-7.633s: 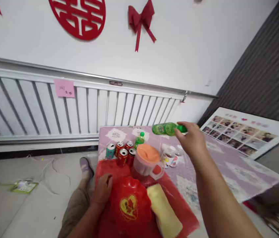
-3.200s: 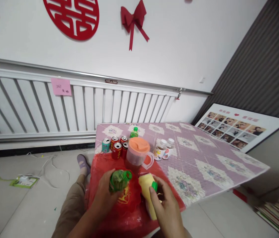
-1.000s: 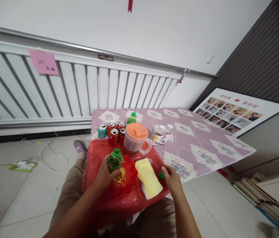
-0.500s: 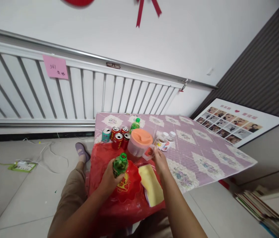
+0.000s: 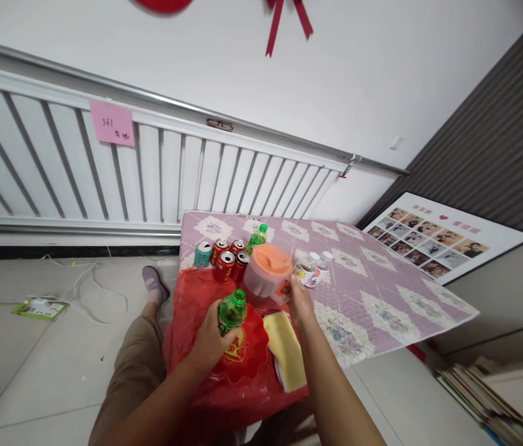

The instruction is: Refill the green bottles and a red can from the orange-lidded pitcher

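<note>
My left hand (image 5: 212, 337) is wrapped round a green plastic bottle (image 5: 232, 313) with no cap on its neck. The bottle is held over a red scalloped plate (image 5: 252, 356) with gold print, leaning slightly right. With my right hand (image 5: 301, 300) I grip the handle of a clear plastic pitcher (image 5: 261, 286) with an orange lid (image 5: 271, 260). I cannot tell whether the pitcher rests on the table. Just right of the plate lies a folded yellow cloth (image 5: 286, 353).
Several red cans (image 5: 224, 266), a teal can (image 5: 202, 254) and a capped green bottle (image 5: 258, 236) stand behind the pitcher. Two white-capped bottles (image 5: 307, 272) stand right of it. Red plastic sheeting (image 5: 184, 310) covers the near part of the flowered tablecloth (image 5: 382, 297). A radiator (image 5: 224, 176) is behind.
The whole view has shifted slightly, so things sit a little farther right and lower. Both hands keep their holds; the bottle and pitcher have hardly moved against the table.
</note>
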`<action>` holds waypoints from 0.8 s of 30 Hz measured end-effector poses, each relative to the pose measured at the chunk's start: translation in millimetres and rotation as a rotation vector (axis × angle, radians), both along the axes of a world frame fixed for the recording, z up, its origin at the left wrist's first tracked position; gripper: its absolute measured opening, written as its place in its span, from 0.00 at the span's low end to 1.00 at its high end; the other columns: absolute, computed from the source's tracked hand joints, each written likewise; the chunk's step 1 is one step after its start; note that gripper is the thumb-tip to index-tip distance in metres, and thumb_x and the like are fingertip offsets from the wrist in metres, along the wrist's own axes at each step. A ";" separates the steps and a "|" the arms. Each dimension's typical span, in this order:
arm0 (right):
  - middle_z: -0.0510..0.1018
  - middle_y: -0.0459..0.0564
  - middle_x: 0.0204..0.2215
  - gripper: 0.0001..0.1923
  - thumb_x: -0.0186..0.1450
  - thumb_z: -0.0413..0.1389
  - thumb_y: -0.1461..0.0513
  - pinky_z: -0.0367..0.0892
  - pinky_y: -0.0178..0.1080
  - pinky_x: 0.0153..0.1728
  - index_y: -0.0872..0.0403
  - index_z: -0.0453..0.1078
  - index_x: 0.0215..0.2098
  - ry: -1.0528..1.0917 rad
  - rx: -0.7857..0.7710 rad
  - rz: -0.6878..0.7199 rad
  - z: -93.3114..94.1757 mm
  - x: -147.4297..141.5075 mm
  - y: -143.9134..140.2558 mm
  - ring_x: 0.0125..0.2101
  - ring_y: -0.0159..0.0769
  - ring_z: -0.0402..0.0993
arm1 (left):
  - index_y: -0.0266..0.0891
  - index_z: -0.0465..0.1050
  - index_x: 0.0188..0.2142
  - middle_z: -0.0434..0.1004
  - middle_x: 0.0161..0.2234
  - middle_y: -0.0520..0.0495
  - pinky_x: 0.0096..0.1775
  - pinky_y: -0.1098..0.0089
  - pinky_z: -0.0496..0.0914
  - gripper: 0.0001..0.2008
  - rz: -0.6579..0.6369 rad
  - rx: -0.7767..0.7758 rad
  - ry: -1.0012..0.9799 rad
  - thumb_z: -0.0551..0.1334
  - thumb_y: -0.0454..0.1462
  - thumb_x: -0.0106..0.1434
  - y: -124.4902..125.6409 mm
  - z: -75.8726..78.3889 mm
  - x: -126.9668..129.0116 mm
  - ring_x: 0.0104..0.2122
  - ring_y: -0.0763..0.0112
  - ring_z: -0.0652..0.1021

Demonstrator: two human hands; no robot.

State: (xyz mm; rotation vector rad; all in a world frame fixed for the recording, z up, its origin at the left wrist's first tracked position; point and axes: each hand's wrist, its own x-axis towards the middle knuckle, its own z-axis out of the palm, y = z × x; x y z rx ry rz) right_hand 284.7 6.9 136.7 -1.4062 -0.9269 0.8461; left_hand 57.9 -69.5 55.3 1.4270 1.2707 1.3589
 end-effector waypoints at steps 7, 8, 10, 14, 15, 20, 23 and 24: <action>0.71 0.43 0.17 0.30 0.51 0.59 0.35 0.58 0.34 0.20 0.51 0.65 0.21 -0.009 0.005 -0.020 -3.0 0.5 0.3 0.20 0.31 0.66 | 0.38 0.60 0.56 0.72 0.55 0.38 0.59 0.53 0.64 0.33 -0.018 0.007 -0.002 0.67 0.33 0.51 0.0 0.3 -1.1 0.55 0.56 0.74; 0.71 0.43 0.17 0.30 0.51 0.59 0.35 0.58 0.34 0.20 0.51 0.65 0.20 -0.009 0.004 -0.023 -3.4 0.4 0.5 0.20 0.31 0.66 | 0.38 0.60 0.56 0.72 0.55 0.38 0.58 0.53 0.65 0.33 -0.019 0.009 0.000 0.67 0.34 0.51 0.3 -0.5 -1.1 0.54 0.56 0.74; 0.71 0.43 0.17 0.29 0.51 0.59 0.36 0.58 0.34 0.20 0.51 0.65 0.20 -0.009 0.003 -0.028 -3.8 0.0 0.8 0.20 0.32 0.66 | 0.38 0.60 0.56 0.72 0.55 0.38 0.58 0.53 0.65 0.34 -0.012 0.010 0.007 0.68 0.34 0.50 1.0 -2.6 -1.1 0.54 0.55 0.74; 0.71 0.43 0.17 0.27 0.53 0.59 0.38 0.57 0.35 0.20 0.51 0.65 0.20 -0.012 0.008 -0.039 -4.5 -0.9 1.1 0.20 0.32 0.66 | 0.38 0.61 0.55 0.72 0.54 0.38 0.58 0.53 0.65 0.34 -0.015 0.015 0.019 0.69 0.34 0.50 3.0 -5.7 -1.4 0.54 0.56 0.74; 0.72 0.43 0.17 0.26 0.54 0.59 0.38 0.57 0.35 0.20 0.51 0.66 0.20 -0.013 0.010 -0.042 -4.8 -0.9 1.2 0.20 0.33 0.66 | 0.38 0.61 0.55 0.72 0.53 0.38 0.58 0.53 0.65 0.33 -0.023 0.012 0.025 0.69 0.34 0.50 3.4 -5.5 -1.8 0.54 0.55 0.74; 0.72 0.44 0.17 0.25 0.55 0.58 0.39 0.58 0.36 0.21 0.50 0.67 0.19 -0.020 0.015 -0.040 -6.8 0.4 2.3 0.21 0.34 0.67 | 0.37 0.60 0.55 0.73 0.52 0.38 0.56 0.54 0.67 0.34 -0.071 -0.009 0.046 0.69 0.34 0.50 4.8 1.2 -4.9 0.52 0.56 0.75; 0.72 0.44 0.17 0.25 0.55 0.58 0.40 0.58 0.37 0.21 0.50 0.66 0.19 -0.019 0.021 -0.032 -7.0 0.6 2.8 0.21 0.34 0.67 | 0.38 0.60 0.56 0.74 0.52 0.39 0.55 0.55 0.68 0.34 -0.128 0.001 0.035 0.69 0.33 0.50 5.7 7.1 -6.0 0.51 0.57 0.76; 0.71 0.44 0.17 0.25 0.55 0.58 0.40 0.58 0.37 0.21 0.50 0.66 0.19 -0.018 0.024 -0.031 -6.7 0.5 2.8 0.21 0.34 0.66 | 0.39 0.59 0.56 0.74 0.52 0.39 0.55 0.56 0.68 0.34 -0.148 0.001 0.033 0.68 0.33 0.51 6.0 8.8 -6.2 0.51 0.57 0.76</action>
